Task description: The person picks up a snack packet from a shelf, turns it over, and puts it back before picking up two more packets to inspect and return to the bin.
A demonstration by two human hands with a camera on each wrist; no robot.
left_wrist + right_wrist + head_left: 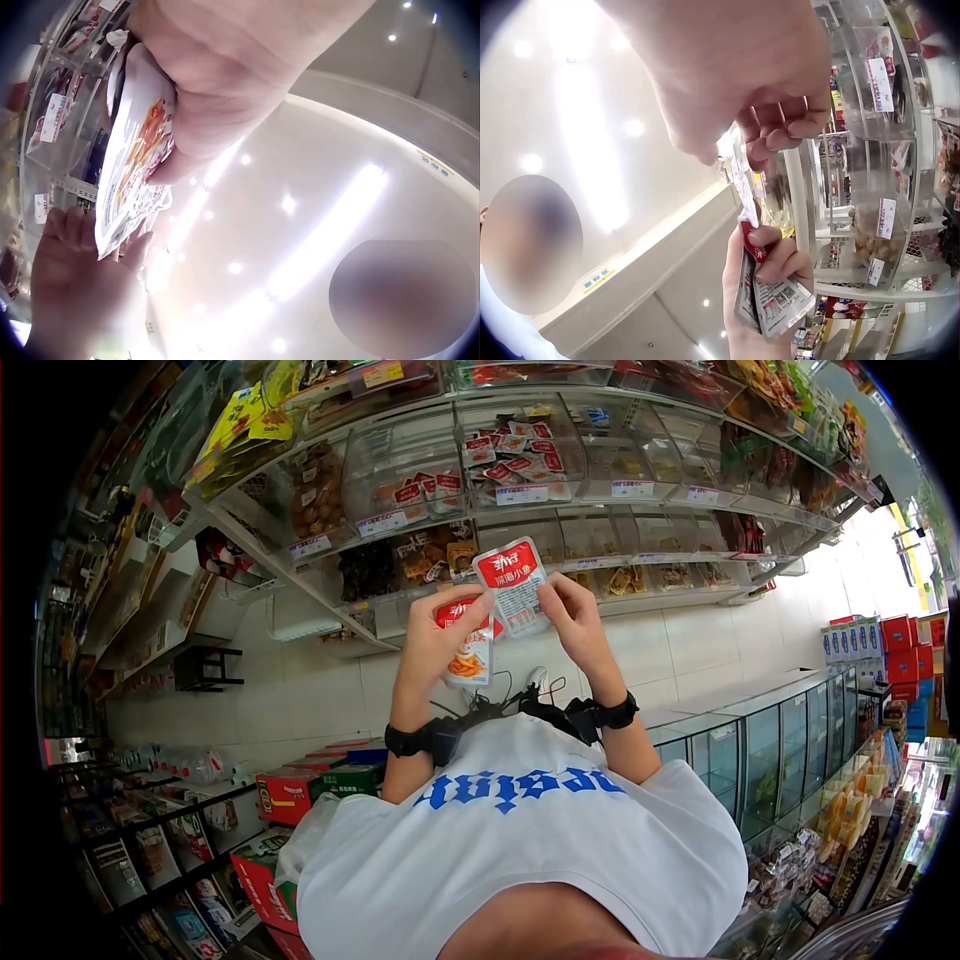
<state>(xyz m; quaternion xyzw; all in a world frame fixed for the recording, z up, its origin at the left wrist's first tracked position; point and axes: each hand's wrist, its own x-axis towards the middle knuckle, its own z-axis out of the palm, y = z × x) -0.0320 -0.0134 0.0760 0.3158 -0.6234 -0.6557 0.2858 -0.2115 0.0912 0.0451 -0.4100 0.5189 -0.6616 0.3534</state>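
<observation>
In the head view my left hand (pixel 428 645) grips a small snack packet (pixel 470 662) with a red top and a food picture. A second snack packet (pixel 517 592), red at the top with a printed grey panel below, stands beside it, its left edge at my left thumb. My right hand (pixel 578 625) pinches that packet's right edge between thumb and fingers. From the right wrist, the left hand (pixel 774 259) shows with the silvery printed back (pixel 784 306) of a packet under its fingers. The left wrist view shows the food-picture packet (pixel 139 154) edge-on, below my left palm.
Shelves with clear bins (pixel 520 460) of similar red-and-white packets and other snacks stand ahead. Glass cases (pixel 765 745) line the right. A black stool (pixel 208 668) is on the tiled floor at left, and red and green boxes (pixel 290 795) are stacked nearby.
</observation>
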